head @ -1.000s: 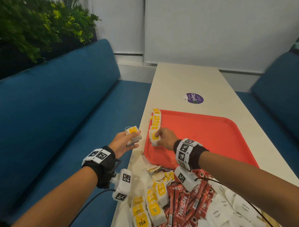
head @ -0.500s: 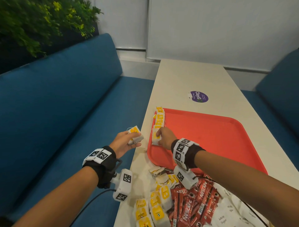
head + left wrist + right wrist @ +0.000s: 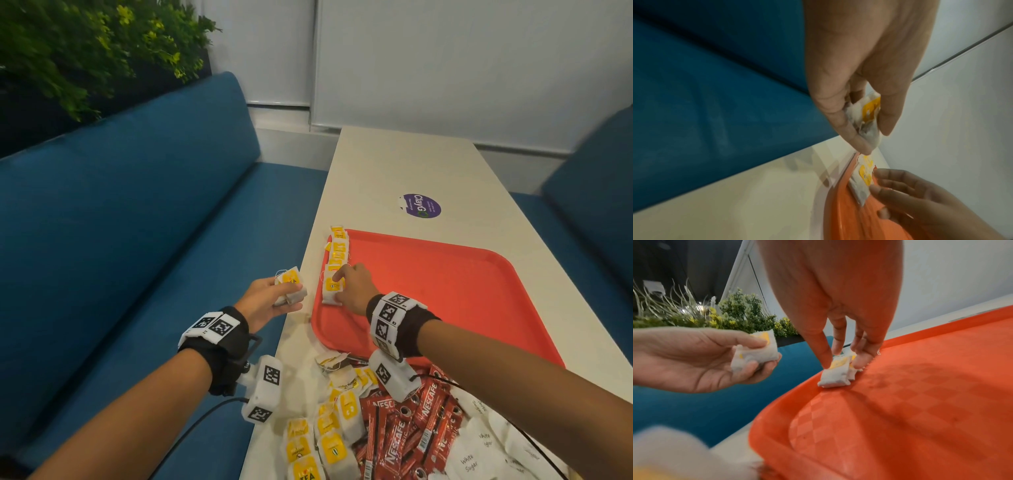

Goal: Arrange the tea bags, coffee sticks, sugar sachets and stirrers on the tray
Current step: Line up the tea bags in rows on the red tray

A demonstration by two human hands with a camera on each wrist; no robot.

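Fingertips of the right hand (image 3: 354, 286) pinched the nearest tea bag (image 3: 835, 372) at the near end of a row of tea bags (image 3: 337, 251) along the red tray (image 3: 445, 294) rim, at about 11 o'clock from the wrist. At 9 o'clock, just off the tray, the left hand (image 3: 265, 299) gripped a small stack of tea bags (image 3: 291, 284) between thumb and curled fingers.

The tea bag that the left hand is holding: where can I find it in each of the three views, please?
Head view: left of centre, the tea bag held by the left hand, just off the table edge.
Left wrist view: centre right, pinched between thumb and fingers.
Right wrist view: left of centre, the bag above the blue seat.
Shared landmark: the red tray, whose left rim lies beside it.
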